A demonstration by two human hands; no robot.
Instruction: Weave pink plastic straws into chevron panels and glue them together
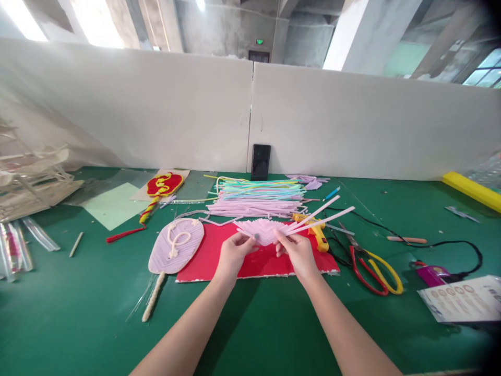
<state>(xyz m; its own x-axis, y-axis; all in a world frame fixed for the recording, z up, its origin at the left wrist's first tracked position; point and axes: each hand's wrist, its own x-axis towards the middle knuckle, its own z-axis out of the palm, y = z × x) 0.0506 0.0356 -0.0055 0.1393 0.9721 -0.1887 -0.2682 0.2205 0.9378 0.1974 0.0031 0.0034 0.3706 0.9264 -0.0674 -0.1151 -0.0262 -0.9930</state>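
Between both hands I hold a piece of woven pink pipe cleaners (pixel 266 230), with several long loose ends sticking out to the upper right. My left hand (pixel 238 250) pinches its left side with thumb and fingers. At the right side, my right hand (pixel 294 251) grips it near where the loose ends leave the woven part. The piece is held up over a red board (pixel 219 261) lying on the table. Behind it lies a pile of pipe cleaners (pixel 254 208) in pink, mint and yellow.
Left stand a lilac fan (pixel 160 250) and a red-yellow fan (pixel 158 188). To the right lie a yellow glue gun (pixel 321 237), scissors (pixel 371 266) with red and yellow handles, a purple plug block (pixel 432 272) and a printed card (pixel 465 300). A phone (pixel 261 162) leans on the white partition (pixel 156 109).
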